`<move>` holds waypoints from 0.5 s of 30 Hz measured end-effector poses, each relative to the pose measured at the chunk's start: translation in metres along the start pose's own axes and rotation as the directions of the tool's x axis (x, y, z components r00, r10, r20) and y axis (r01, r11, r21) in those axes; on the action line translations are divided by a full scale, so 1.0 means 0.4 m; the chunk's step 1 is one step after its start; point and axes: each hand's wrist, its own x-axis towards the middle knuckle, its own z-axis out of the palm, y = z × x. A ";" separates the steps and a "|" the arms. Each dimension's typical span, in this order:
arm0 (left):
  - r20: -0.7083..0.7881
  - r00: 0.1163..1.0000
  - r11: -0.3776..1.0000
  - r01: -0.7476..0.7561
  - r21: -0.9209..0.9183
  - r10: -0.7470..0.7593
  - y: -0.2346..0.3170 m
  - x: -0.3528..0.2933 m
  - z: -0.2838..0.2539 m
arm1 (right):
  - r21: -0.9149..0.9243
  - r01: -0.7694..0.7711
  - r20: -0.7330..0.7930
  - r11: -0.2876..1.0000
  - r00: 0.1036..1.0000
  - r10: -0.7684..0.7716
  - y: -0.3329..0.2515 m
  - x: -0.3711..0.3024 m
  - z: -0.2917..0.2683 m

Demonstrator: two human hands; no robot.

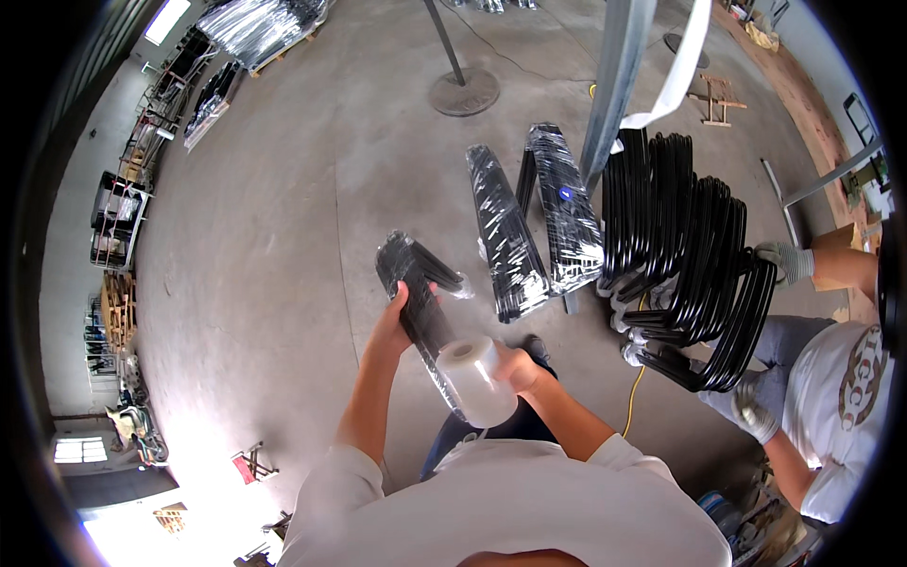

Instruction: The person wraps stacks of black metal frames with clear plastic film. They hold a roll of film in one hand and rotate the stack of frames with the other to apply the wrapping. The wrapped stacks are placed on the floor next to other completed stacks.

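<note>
A long bundle of black bars (425,319), partly covered in clear film, slants in front of my body. My left hand (393,317) grips its side around the middle, thumb on top. In my right hand (520,369) is a roll of clear stretch film (480,383), held against the near end of the bundle; its core end faces up. Beyond, to the right, stand two film-wrapped black bundles, a nearer one (508,236) and a farther one (565,213) with a small blue spot on it.
Many bent black metal tubes (675,236) are stacked at the right beside a grey post (614,85). A co-worker (831,378) in gloves handles them. A round-based stand (463,92) is ahead; a yellow cable (635,397) crosses the floor. Wrapped goods (260,28) lie far left.
</note>
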 end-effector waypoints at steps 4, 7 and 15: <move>0.116 0.991 0.997 0.064 0.032 -0.068 0.043 0.111 -0.022 | -0.211 -0.051 -0.177 0.976 0.984 0.014 -0.075 0.046 0.055; 0.146 0.988 0.998 0.031 0.058 -0.039 0.066 0.199 0.003 | -0.337 -0.053 -0.239 0.940 0.970 -0.031 -0.114 0.092 0.050; 0.253 0.934 0.967 0.245 0.062 -0.253 0.084 0.445 0.020 | -0.656 0.083 -0.317 0.750 0.871 -0.374 -0.178 0.052 0.098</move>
